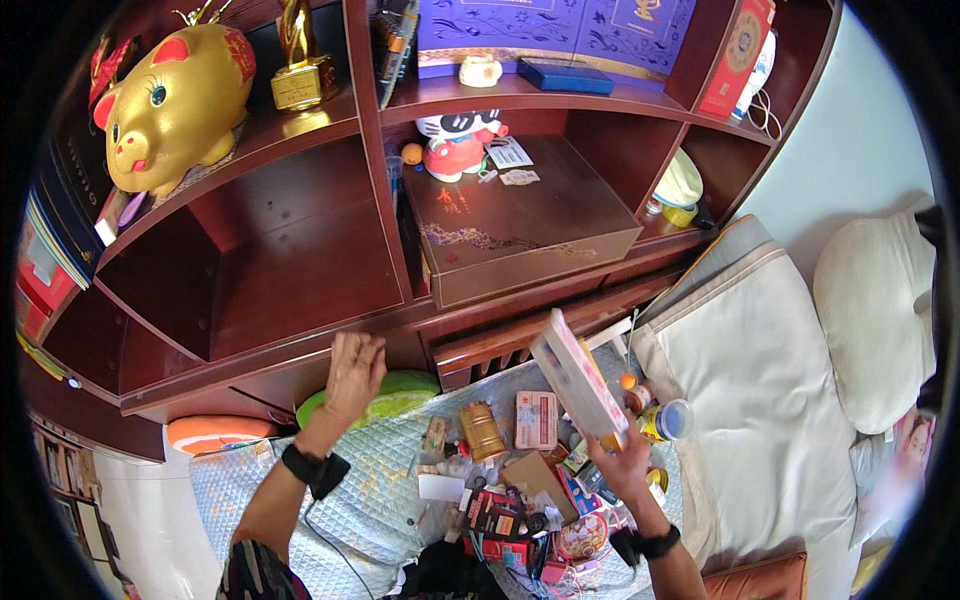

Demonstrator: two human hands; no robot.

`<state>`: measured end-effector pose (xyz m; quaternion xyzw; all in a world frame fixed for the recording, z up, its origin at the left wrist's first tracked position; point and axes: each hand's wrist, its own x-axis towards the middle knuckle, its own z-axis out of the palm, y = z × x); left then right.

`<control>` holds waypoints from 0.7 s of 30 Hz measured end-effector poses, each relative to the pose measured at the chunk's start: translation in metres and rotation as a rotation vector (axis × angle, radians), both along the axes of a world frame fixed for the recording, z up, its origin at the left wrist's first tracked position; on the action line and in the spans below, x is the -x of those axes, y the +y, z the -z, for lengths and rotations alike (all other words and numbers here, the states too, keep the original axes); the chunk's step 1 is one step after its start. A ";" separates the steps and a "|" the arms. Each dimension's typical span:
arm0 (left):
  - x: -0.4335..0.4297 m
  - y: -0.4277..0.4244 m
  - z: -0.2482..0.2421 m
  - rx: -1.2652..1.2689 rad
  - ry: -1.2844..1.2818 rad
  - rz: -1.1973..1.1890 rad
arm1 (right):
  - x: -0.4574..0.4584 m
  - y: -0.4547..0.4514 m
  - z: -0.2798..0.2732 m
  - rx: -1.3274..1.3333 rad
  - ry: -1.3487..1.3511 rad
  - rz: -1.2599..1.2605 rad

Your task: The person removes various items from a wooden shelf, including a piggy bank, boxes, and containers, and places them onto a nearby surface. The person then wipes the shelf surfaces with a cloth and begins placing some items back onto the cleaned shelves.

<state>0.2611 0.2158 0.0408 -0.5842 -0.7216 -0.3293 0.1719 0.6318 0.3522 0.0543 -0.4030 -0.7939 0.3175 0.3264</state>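
Observation:
My right hand (624,459) grips the lower end of a flat white box (576,379) with a pink and yellow side, tilted above the quilted bed cover. My left hand (352,375), fingers curled, is at the front edge of the dark red wooden shelf unit (300,334); whether it touches the edge I cannot tell, and no object shows in it. Below lie a gold barrel-shaped container (482,432), a red and white tin (536,420), a brown cardboard piece (541,484), a black and red box (493,514) and a jar with a clear lid (675,420).
A large brown box (525,225) with a cat figurine (454,150) stands in the middle shelf compartment. A gold piggy bank (180,105) and gold trophy (300,75) are upper left. Green (397,394) and orange (221,433) cushions lie below the shelf, folded bedding (757,375) at right.

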 end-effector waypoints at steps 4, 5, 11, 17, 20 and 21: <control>0.033 0.030 0.000 0.006 0.137 -0.048 | -0.106 -0.024 0.046 0.183 -0.196 0.048; 0.041 0.038 0.002 0.006 0.155 -0.075 | -0.126 -0.026 0.053 0.246 -0.253 0.069; 0.085 0.072 0.024 0.148 0.199 -0.153 | -0.205 -0.014 -0.005 0.447 -0.780 -0.111; 0.089 0.075 0.029 0.272 0.321 -0.086 | -0.167 0.018 -0.248 0.280 -1.102 -0.216; 0.091 0.075 0.023 0.301 0.369 -0.054 | -0.087 0.037 -0.314 0.119 -1.044 -0.350; 0.091 0.075 0.022 0.310 0.376 -0.056 | -0.056 0.046 -0.320 0.096 -1.022 -0.451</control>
